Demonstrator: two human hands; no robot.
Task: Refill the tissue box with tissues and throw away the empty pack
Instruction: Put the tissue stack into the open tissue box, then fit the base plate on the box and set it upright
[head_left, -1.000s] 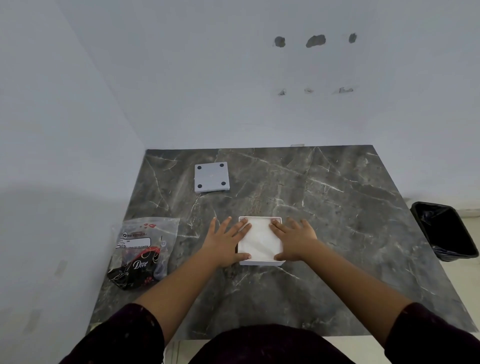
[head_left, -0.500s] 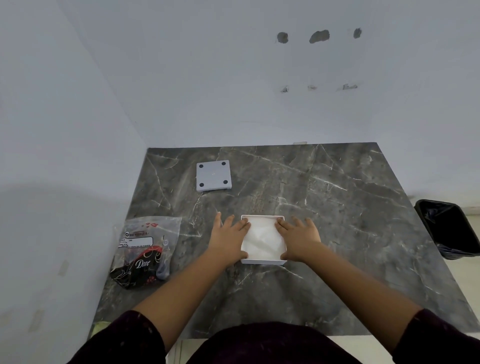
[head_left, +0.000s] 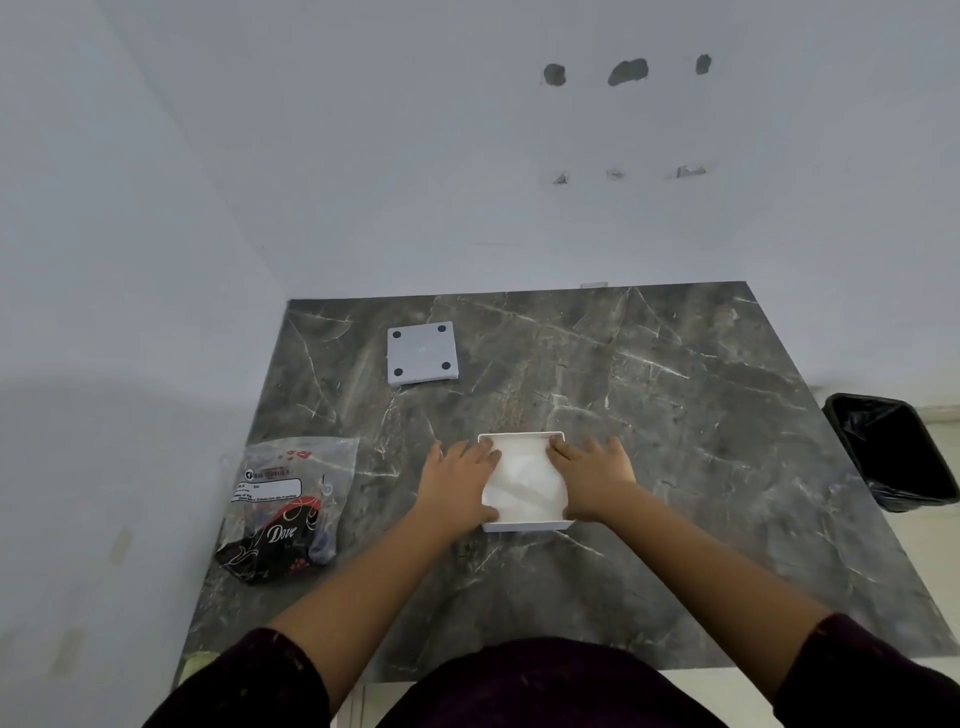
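Observation:
A white square tissue box (head_left: 523, 526) lies open-side up on the dark marble table (head_left: 675, 441), with white tissues (head_left: 523, 480) showing inside it. My left hand (head_left: 457, 483) lies flat over the box's left edge, fingers spread and pressing on the tissues. My right hand (head_left: 592, 475) does the same on the right edge. The box's grey bottom panel (head_left: 422, 353), with a black dot in each corner, lies apart at the back left. A flattened clear plastic pack (head_left: 288, 506) with a Dove print lies at the table's left edge.
A black bin (head_left: 893, 452) with a black liner stands on the floor off the table's right side. White walls close in the table at the back and left. My dark sleeves fill the bottom of the view.
Both hands have stayed flat on the tissues, fingers sliding slightly toward the box's sides and pressing them deeper. The view has shifted a little; nothing else on the table moved.

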